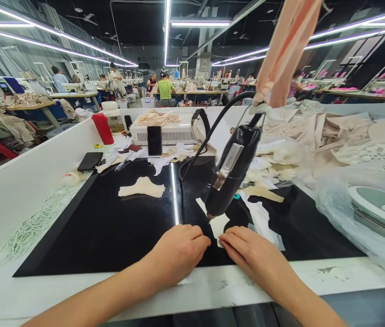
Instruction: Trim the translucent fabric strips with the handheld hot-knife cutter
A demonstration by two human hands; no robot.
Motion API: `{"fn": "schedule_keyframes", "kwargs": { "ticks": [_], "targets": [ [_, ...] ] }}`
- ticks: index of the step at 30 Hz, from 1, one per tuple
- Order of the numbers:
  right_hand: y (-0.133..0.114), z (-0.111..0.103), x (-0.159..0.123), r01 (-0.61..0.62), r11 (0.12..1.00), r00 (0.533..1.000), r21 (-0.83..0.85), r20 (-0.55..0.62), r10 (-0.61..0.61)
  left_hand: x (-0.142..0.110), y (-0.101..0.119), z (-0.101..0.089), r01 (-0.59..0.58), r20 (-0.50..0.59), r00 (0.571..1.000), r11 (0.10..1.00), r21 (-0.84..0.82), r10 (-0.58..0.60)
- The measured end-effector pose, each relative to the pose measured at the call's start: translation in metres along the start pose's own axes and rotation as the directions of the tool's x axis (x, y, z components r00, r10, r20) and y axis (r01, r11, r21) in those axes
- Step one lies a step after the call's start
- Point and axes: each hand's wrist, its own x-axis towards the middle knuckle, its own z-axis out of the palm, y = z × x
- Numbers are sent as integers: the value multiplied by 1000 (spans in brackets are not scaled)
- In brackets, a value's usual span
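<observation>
My left hand (182, 250) is closed in a pinch at the front edge of the black mat (117, 240); what is in its fingertips, if anything, is hidden. Beside it, my right hand (258, 252) has its fingers pressed together on the lower end of a small cream fabric piece (220, 225). Between and just beyond both hands hangs a black corded tool (233, 168) with a metal plate on its side, its narrow tip pointing down over that fabric. A cream cut piece (142, 187) lies flat on the mat's left half.
White scraps (260, 218) lie right of the tool. An iron (383, 211) in clear plastic stands at the right edge, below heaped fabric (342, 131). At the back are a phone (154, 141), a white machine box (178, 129) and a red cup (102, 129). People work at machines beyond.
</observation>
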Motion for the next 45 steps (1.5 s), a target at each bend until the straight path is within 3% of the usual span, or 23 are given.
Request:
{"fn": "schedule_keyframes", "kwargs": {
  "ticks": [12, 19, 25, 35, 45],
  "targets": [
    [0, -11, -2, 9, 1000, 1000, 29, -12, -9, 6, 5, 13, -37, -11, 999, 995, 88, 38],
    [-3, 3, -9, 48, 998, 997, -47, -64, -51, 6, 6, 14, -22, -53, 998, 996, 81, 27],
    [-2, 2, -5, 37, 999, 998, 23, -61, -35, 4, 6, 14, -25, -48, 998, 996, 87, 29],
    [-3, -11, 2, -186, 925, 982, 330, 70, 173, 4, 6, 9, -44, -65, 997, 998, 48, 47],
    [4, -19, 15, -444, 760, 887, 474, 113, 447, 7, 9, 9, -16, -16, 1000, 999, 43, 16]
  ]
}}
